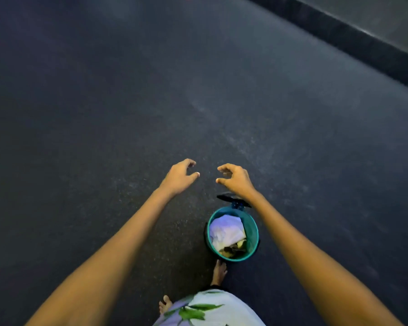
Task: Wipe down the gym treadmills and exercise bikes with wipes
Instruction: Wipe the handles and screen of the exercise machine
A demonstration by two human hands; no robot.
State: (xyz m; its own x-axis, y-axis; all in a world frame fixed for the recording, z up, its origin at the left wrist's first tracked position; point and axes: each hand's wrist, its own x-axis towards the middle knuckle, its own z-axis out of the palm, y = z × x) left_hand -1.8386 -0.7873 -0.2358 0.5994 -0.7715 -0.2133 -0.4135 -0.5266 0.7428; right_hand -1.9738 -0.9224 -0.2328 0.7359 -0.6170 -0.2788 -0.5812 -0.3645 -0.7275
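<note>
Two bare hands, left hand (179, 176) and right hand (235, 178), outstretched, fingers loosely curled, holding nothing. Teal pedal bin (252, 231), lid up, on dark floor (104, 102); crumpled white wipes (225, 230) inside.

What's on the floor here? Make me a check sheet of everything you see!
Surface: dark speckled floor, bare.
Job's things: white crumpled wipes inside the teal pedal bin, lid up, foot at its base.
Clutter: dark and yellowish scraps in the bin.
Grippers: left hand and right hand held out, fingers loosely curled, holding nothing.
Cables: nothing seen.
Surroundings: black raised edge top right; no treadmills or bikes in view.
</note>
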